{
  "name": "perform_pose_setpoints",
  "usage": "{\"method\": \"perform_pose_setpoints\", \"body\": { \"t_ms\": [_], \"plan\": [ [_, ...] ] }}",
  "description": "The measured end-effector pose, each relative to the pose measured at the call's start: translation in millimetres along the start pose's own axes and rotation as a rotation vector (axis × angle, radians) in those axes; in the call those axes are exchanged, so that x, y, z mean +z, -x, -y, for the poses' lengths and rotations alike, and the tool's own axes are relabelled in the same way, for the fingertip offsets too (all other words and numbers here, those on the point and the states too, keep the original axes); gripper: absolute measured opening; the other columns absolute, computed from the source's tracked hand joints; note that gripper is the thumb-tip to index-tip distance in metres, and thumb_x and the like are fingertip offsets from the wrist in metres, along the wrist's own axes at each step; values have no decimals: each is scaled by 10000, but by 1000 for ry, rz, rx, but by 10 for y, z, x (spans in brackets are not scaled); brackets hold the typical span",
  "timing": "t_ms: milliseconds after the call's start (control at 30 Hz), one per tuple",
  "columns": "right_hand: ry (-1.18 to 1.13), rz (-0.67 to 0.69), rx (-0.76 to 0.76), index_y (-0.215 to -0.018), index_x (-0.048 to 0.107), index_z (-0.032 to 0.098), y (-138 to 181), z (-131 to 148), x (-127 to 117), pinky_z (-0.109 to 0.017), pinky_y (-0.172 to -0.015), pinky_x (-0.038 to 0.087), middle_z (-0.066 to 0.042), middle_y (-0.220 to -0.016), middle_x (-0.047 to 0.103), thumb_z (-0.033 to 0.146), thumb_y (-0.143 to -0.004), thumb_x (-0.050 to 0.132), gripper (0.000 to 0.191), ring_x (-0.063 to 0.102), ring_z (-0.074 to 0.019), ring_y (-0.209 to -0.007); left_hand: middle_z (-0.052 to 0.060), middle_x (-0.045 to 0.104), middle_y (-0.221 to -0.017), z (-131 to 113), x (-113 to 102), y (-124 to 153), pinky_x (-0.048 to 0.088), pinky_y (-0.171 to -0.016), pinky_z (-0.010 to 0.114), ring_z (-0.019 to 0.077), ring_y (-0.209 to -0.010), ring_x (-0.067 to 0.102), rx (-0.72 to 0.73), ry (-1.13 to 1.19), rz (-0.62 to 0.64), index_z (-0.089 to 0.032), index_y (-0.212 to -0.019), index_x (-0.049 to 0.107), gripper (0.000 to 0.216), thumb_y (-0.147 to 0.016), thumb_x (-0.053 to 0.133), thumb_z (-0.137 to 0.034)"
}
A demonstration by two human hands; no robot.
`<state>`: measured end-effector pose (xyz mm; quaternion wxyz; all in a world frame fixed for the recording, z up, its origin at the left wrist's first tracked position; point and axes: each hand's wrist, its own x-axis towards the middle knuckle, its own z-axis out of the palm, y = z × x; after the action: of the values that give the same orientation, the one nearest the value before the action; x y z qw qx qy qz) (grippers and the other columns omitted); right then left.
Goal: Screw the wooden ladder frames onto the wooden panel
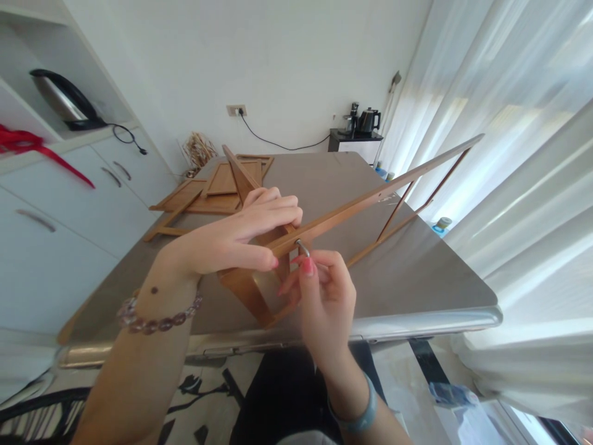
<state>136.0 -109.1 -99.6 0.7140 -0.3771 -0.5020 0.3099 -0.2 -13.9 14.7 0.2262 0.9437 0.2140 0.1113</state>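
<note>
A partly joined wooden frame [370,201] stands on the table, its long rail slanting up to the right. My left hand [245,232] lies over the near end of that rail, fingers wrapped across the wood and thumb along its near side. In my right hand [324,284] is a small bent metal hex key [302,248], pinched between thumb and fingers. The key's tip sits at a hole in the rail, close to my left hand. A wide wooden board [245,296] of the frame shows below my left wrist. My right fingertips are partly hidden behind the thumb.
More wooden panels [222,182] and a wooden bracket piece [173,222] lie at the table's far left. The grey table [417,278] has a rounded metal front edge. White curtains [519,154] hang at the right. A kettle [65,102] stands in a shelf at the left.
</note>
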Motion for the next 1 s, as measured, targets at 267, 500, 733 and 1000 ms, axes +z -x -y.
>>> {"method": "perform_pose_setpoints", "body": {
  "t_ms": [267, 500, 733, 1000],
  "plan": [
    [669, 43, -572, -920, 657, 273, -395, 130, -379, -331, -751, 366, 58, -804, 675, 243, -949, 620, 56, 553, -107, -691, 2, 377, -887, 21, 8, -6, 226, -784, 310, 177, -876, 297, 23, 1, -7, -224, -916, 393, 277, -821, 515, -455],
    [658, 133, -466, -914, 695, 281, -508, 245, -463, -359, -869, 363, 9, -884, 610, 336, -928, 647, 74, 537, -170, -903, -2, 372, -880, 5, 3, -11, 234, -782, 313, 176, -875, 301, 25, 16, 3, -224, -897, 391, 254, -799, 532, -410],
    [724, 55, -472, -757, 692, 257, -354, 193, -343, -351, -762, 324, 22, -725, 647, 315, -937, 635, 197, 487, -155, -760, 3, 379, -900, 35, 5, 8, 244, -801, 321, 182, -887, 311, 7, -21, -22, -238, -936, 413, 246, -781, 533, -387],
    [695, 126, -302, -547, 596, 202, -216, 275, -136, -344, -652, 227, 35, -533, 544, 299, -1010, 465, 491, 370, -122, -623, 10, 406, -981, -5, -3, 32, 242, -862, 323, 193, -968, 328, -11, -33, -21, -221, -940, 428, 228, -783, 491, -374]
  ]
}}
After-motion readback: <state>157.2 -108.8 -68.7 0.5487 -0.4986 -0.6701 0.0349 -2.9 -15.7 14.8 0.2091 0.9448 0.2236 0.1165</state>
